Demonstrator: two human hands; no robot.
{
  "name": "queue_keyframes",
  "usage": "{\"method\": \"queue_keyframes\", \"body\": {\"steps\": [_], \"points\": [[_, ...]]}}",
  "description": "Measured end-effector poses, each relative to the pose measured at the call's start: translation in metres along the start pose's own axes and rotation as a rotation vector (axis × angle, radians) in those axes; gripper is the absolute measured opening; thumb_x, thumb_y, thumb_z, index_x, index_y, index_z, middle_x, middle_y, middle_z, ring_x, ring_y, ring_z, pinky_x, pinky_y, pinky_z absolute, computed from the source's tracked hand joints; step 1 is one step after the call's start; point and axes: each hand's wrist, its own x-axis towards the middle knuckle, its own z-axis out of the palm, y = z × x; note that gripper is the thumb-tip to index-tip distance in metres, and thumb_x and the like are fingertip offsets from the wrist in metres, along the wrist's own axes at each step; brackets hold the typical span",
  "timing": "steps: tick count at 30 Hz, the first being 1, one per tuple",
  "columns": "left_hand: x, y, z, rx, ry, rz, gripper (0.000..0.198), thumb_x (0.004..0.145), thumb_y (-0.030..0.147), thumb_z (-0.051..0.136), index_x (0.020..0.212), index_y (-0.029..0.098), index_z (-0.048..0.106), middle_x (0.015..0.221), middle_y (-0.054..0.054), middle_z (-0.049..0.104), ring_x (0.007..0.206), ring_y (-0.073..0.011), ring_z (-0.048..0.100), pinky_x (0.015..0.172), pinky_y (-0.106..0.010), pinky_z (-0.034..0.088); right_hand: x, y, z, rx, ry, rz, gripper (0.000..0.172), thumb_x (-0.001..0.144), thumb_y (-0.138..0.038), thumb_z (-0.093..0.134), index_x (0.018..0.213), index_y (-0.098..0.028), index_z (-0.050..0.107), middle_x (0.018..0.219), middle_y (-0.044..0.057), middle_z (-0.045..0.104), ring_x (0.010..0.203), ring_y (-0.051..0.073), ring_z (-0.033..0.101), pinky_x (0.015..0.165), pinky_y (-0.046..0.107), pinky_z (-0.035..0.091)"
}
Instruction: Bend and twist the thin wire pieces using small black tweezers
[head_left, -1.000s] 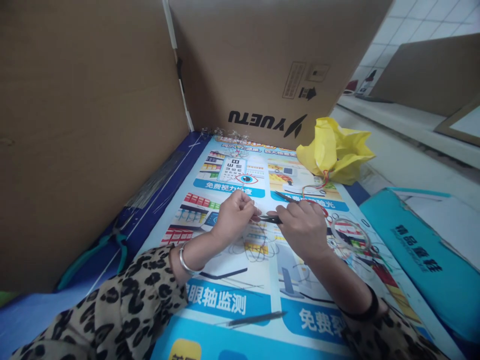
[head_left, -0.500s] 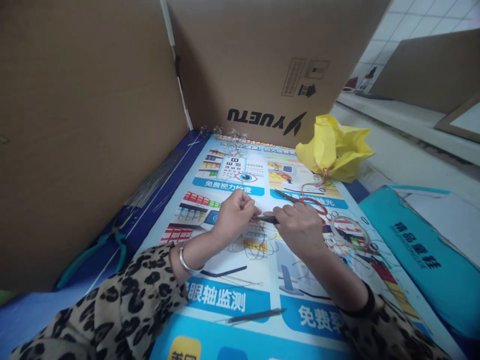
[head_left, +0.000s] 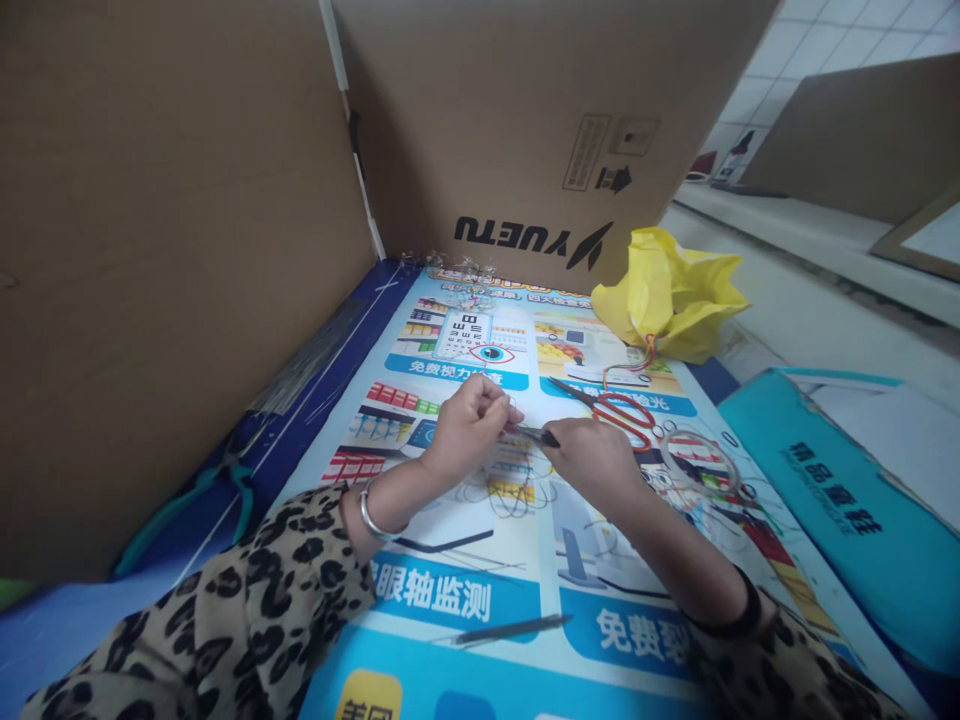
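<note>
The right hand (head_left: 592, 455) has rolled over, its grip closed around small pliers (head_left: 535, 435), baring more red-handled scissors (head_left: 598, 403). Pliers' tips meet the left hand (head_left: 472, 425), still pinching fine wire (head_left: 514, 402).

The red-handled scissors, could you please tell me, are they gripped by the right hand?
No, the red-handled scissors lie on the printed sheet beside the right hand, which grips a dark tool.

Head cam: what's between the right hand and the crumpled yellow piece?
In the head view, the red-handled scissors lie between the right hand and the yellow piece, with thin coloured cords nearer the yellow piece.
</note>
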Motion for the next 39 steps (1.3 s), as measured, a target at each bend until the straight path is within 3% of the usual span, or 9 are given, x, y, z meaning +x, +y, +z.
{"method": "queue_keyframes", "body": {"steps": [7,12,17,20,23,27,32,39], "points": [[0.001,0.003,-0.003,0.028,-0.137,0.061,0.009,0.08,0.026,0.051,0.077,0.018,0.049,0.072,-0.002,0.066,0.068,-0.0118,0.063,0.063,-0.023,0.048,0.003,0.006,-0.01,0.162,-0.229,-0.018,0.049,0.082,-0.058,0.036,0.065,-0.02,0.064,0.058,0.003,0.061,0.054,0.014,0.052,0.048,0.025,0.019],[-0.001,0.005,-0.006,0.076,-0.198,0.123,0.007,0.082,0.024,0.049,0.078,0.018,0.05,0.073,-0.002,0.066,0.07,-0.012,0.063,0.066,-0.023,0.047,0.002,0.01,-0.014,0.298,-0.316,-0.045,0.047,0.081,-0.056,0.039,0.061,-0.02,0.061,0.055,0.0,0.058,0.05,0.01,0.048,0.047,0.025,0.019],[-0.004,0.014,-0.006,0.051,-0.241,0.152,0.008,0.084,0.025,0.047,0.079,0.018,0.048,0.074,-0.002,0.065,0.072,-0.0124,0.063,0.066,-0.024,0.047,0.003,0.009,-0.011,0.236,-0.338,-0.034,0.05,0.081,-0.06,0.036,0.06,-0.02,0.06,0.057,0.002,0.059,0.051,0.011,0.048,0.047,0.025,0.019],[-0.003,0.015,-0.005,-0.036,-0.186,0.093,0.009,0.083,0.025,0.048,0.079,0.018,0.045,0.073,-0.002,0.065,0.068,-0.0121,0.064,0.062,-0.024,0.048,0.002,0.008,-0.012,0.154,-0.275,-0.008,0.05,0.081,-0.06,0.035,0.064,-0.022,0.062,0.06,0.003,0.061,0.054,0.013,0.05,0.047,0.025,0.018],[0.001,0.013,-0.004,-0.089,-0.101,0.028,0.011,0.081,0.025,0.05,0.077,0.017,0.044,0.07,-0.002,0.066,0.063,-0.0118,0.064,0.058,-0.022,0.048,0.001,0.008,-0.015,0.04,-0.152,0.007,0.038,0.082,-0.049,0.04,0.067,-0.022,0.063,0.064,0.004,0.064,0.057,0.015,0.052,0.048,0.026,0.017],[0.004,0.01,-0.004,-0.107,-0.029,-0.009,0.011,0.079,0.024,0.052,0.076,0.017,0.044,0.067,-0.001,0.066,0.059,-0.0112,0.064,0.056,-0.021,0.048,-0.001,0.01,-0.013,-0.082,0.146,-0.098,0.019,0.077,-0.028,0.05,0.066,-0.019,0.062,0.064,0.004,0.063,0.061,0.016,0.051,0.055,0.029,0.02],[0.002,0.008,-0.002,-0.08,-0.022,-0.056,0.01,0.078,0.022,0.052,0.074,0.017,0.044,0.067,-0.001,0.067,0.058,-0.011,0.064,0.054,-0.02,0.047,-0.004,0.01,-0.008,-0.143,0.478,-0.225,0.017,0.077,-0.02,0.05,0.063,-0.019,0.058,0.06,0.003,0.057,0.067,0.018,0.047,0.065,0.033,0.023],[0.0,0.006,0.001,-0.013,-0.045,-0.063,0.013,0.078,0.026,0.054,0.073,0.018,0.045,0.065,-0.001,0.067,0.057,-0.0109,0.062,0.056,-0.022,0.047,-0.006,0.007,-0.003,-0.149,0.514,-0.274,0.016,0.076,-0.018,0.052,0.061,-0.018,0.056,0.059,0.003,0.055,0.063,0.017,0.043,0.063,0.032,0.022]]}}
